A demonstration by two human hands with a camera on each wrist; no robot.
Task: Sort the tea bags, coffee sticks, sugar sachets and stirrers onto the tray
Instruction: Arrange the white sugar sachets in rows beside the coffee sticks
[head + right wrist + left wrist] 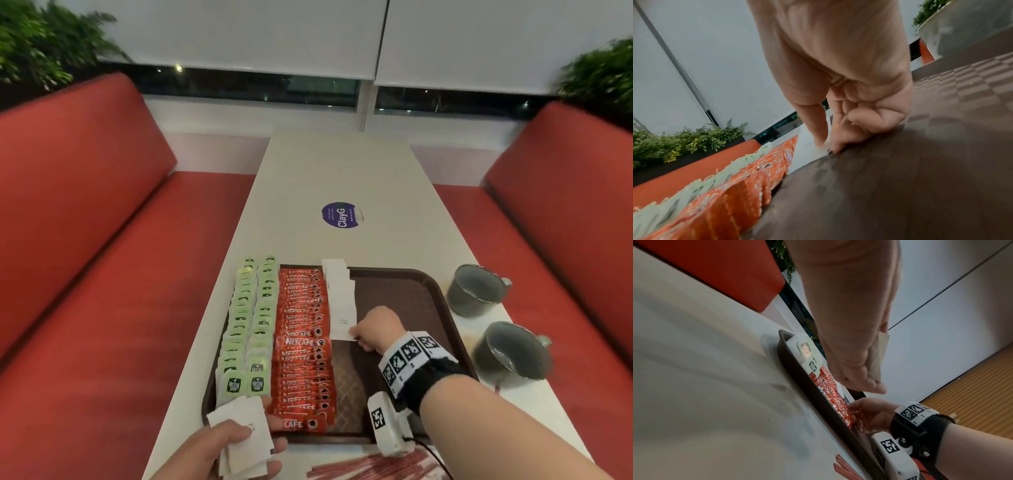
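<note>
right hand [375, 329] pinches a sachet [342, 328], seemingly extending the white row on the tray [411, 284] | left hand [219, 448] grips spare sachets [245, 437] as supply

Left grip [219, 448] curled closed; right grip [375, 330] pinching, arm outstretched.

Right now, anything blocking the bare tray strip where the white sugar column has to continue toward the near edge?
Nothing visible. The right hand pinches the nearest sugar sachet; nearer than it, the tray lies bare beside the coffee sticks.
</note>
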